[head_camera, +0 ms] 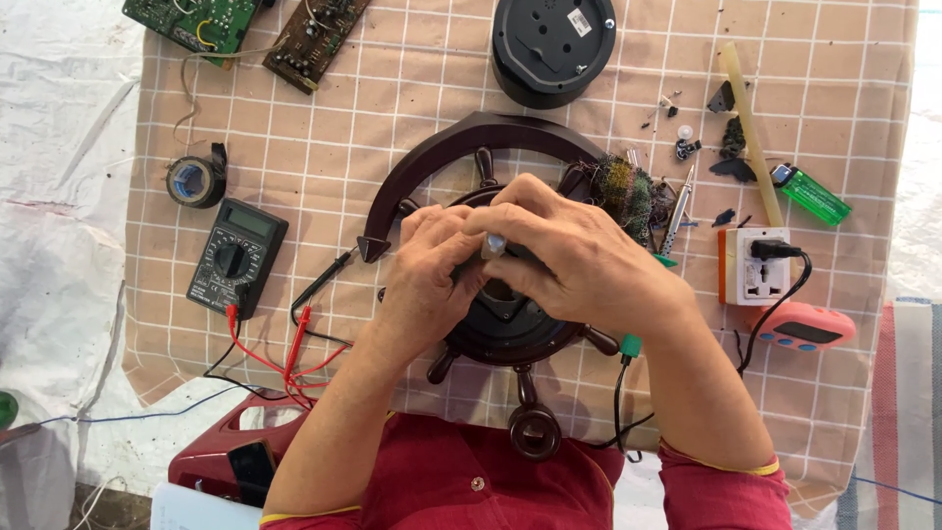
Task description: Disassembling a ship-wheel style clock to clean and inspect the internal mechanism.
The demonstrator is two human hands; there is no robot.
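Both hands, left hand [432, 260] and right hand [564, 250], pinch a small silvery part [494, 243] over the dark wheel-shaped clock [510, 329] near the cloth's [412, 98] front edge

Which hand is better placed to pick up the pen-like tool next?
The right hand, probably. The pen-like tool lies just beyond its knuckles, while the left hand sits across the ship-wheel clock. Both hands pinch a small silver part, so one must let go.
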